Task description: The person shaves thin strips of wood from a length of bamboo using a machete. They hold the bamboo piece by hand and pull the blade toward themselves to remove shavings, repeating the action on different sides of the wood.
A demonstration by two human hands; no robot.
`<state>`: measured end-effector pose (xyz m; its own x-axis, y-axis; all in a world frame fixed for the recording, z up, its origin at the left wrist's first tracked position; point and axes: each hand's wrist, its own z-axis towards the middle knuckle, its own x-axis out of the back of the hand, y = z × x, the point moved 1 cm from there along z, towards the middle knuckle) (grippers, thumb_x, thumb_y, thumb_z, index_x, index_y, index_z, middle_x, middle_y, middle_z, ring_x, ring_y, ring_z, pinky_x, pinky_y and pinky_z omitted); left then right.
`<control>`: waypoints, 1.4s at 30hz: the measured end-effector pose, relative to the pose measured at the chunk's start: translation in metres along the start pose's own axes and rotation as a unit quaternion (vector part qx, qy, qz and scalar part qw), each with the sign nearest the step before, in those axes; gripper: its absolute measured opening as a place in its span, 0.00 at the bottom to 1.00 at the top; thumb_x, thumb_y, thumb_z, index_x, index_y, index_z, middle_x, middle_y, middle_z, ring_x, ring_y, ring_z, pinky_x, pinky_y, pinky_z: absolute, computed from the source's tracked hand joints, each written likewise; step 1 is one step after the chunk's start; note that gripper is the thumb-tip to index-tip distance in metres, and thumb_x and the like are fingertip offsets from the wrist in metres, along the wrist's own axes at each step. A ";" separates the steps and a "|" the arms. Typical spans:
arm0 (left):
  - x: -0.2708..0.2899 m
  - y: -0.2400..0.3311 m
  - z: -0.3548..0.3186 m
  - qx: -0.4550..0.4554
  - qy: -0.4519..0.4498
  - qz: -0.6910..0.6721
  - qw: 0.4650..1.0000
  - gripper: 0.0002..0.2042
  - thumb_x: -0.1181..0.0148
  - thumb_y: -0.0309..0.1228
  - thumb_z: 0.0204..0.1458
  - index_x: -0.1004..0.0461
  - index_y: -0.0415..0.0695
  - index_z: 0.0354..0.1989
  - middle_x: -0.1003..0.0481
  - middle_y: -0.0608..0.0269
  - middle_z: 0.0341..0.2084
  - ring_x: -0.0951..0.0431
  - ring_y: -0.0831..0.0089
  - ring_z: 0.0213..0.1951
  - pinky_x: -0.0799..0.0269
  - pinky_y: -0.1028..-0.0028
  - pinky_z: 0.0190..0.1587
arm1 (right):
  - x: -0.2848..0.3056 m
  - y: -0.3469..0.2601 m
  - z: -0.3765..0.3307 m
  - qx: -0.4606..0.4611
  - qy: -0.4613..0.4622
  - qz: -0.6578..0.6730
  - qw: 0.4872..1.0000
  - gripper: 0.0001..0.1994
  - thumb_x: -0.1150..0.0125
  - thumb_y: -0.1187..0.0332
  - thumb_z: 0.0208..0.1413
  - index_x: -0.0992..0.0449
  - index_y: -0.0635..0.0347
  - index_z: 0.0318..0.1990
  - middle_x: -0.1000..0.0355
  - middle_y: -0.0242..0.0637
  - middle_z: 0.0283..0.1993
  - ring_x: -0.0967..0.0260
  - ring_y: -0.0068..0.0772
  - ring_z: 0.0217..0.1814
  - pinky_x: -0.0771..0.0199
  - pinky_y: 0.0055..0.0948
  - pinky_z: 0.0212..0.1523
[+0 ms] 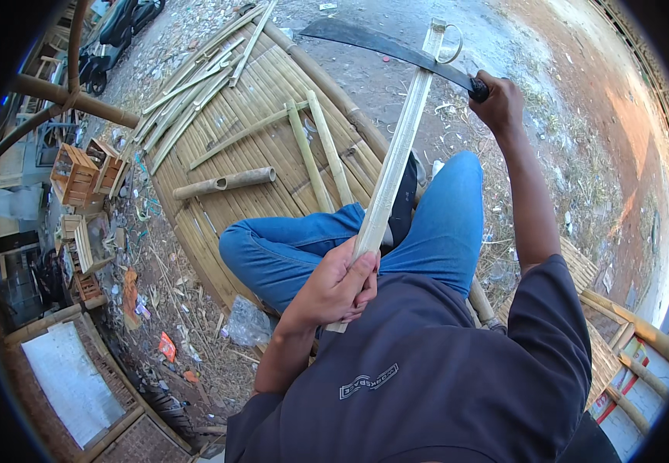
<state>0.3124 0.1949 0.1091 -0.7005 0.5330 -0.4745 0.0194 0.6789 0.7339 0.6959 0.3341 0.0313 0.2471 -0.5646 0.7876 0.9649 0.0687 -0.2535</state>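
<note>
From my remote seat I look straight down at a person in a dark T-shirt [442, 370] and blue jeans [446, 216], seated on a slatted bamboo counter [292, 73]. Just below centre, toward 6 o'clock, the left hand [338, 285] has its grip closed around the near end of a pale bamboo strip [397, 166]. That strip slants up and away, passing between the knees, to its far end at 1 o'clock. At 2 o'clock the right hand [498, 100] has its grip wrapped round the black handle of a machete [384, 45]. The long, dark blade points toward 12 o'clock and crosses over the strip near its far end, where I see a thin curl [461, 40] looping up beside it.

On the counter, two bamboo pieces [309, 157] lie side by side at 11 o'clock. A hollow, notched tube [246, 178] lies at 10 o'clock, and past it, between 10 and 11, is a loose pile [188, 108] of split bamboo. A crumpled clear bag [249, 320] sits between 7 and 8. Wooden crates [76, 174] stand farther out, past 9.
</note>
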 end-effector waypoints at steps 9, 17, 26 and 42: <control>0.011 0.005 0.000 0.007 0.009 -0.034 0.999 0.11 0.60 0.37 0.72 0.39 0.43 0.40 0.39 0.68 0.10 0.47 0.86 0.07 0.49 0.81 0.08 | -0.012 -0.031 -0.001 0.042 0.020 0.028 0.999 0.06 0.34 0.70 0.40 0.24 0.54 0.29 0.27 0.42 0.22 0.28 0.50 0.24 0.28 0.42 0.26; 0.016 0.004 -0.009 0.022 -0.002 -0.027 0.999 0.12 0.60 0.38 0.72 0.39 0.43 0.40 0.39 0.68 0.10 0.48 0.86 0.07 0.49 0.81 0.08 | -0.014 0.000 0.027 -0.049 -0.021 -0.044 0.998 0.06 0.33 0.64 0.45 0.22 0.51 0.29 0.24 0.43 0.23 0.24 0.51 0.28 0.26 0.45 0.29; 0.031 0.000 -0.010 0.028 0.027 -0.048 0.998 0.12 0.60 0.38 0.71 0.38 0.43 0.40 0.39 0.68 0.11 0.46 0.86 0.08 0.48 0.82 0.08 | -0.024 -0.030 -0.004 0.008 -0.071 0.000 0.997 0.04 0.35 0.67 0.45 0.23 0.52 0.29 0.26 0.44 0.23 0.26 0.52 0.26 0.28 0.45 0.28; 0.035 -0.016 -0.026 0.048 0.011 -0.094 0.994 0.13 0.62 0.39 0.72 0.39 0.43 0.41 0.39 0.69 0.11 0.48 0.87 0.07 0.50 0.83 0.08 | -0.047 -0.007 -0.007 -0.043 0.003 -0.052 0.998 0.07 0.32 0.66 0.43 0.24 0.52 0.29 0.24 0.40 0.24 0.24 0.47 0.28 0.26 0.44 0.29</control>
<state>0.2694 0.1896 0.0937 -0.7138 0.3817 -0.5872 -0.0462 0.8109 0.5833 0.6768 0.3544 -0.0076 0.1451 -0.5700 0.8087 0.9740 -0.0615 -0.2181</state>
